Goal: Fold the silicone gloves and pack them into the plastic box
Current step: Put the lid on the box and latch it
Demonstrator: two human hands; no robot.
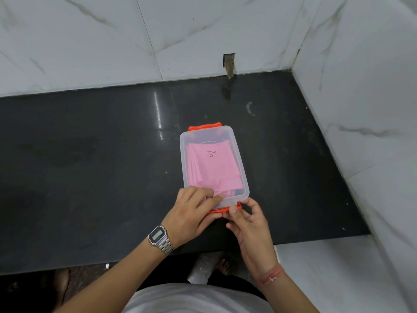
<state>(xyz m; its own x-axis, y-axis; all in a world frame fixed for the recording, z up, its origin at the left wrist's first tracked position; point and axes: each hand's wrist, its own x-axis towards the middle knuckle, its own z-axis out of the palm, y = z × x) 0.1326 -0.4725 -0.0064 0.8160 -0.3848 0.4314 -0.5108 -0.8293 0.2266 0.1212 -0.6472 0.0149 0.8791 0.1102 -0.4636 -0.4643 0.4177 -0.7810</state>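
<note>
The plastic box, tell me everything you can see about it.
The plastic box is clear, rectangular, with its translucent lid on and orange clips at both short ends. It lies flat on the black counter. Folded pink gloves show through. The left hand presses the near lid edge; the right hand fingers the near clip.

- Black polished counter [90, 177], glossy, with streaks of reflected light and dull smudges toward the left.
- Bounded by white marble walls at the back and on the right; near edge at the bottom of the view.
- One clear plastic box [237, 163] standing flat on it, right of centre, lid on, orange latches at far and near ends.
- Pink folded gloves [212, 168] visible inside through the lid.
- Faint pale mark on the surface beyond the box, near the back wall.
</note>
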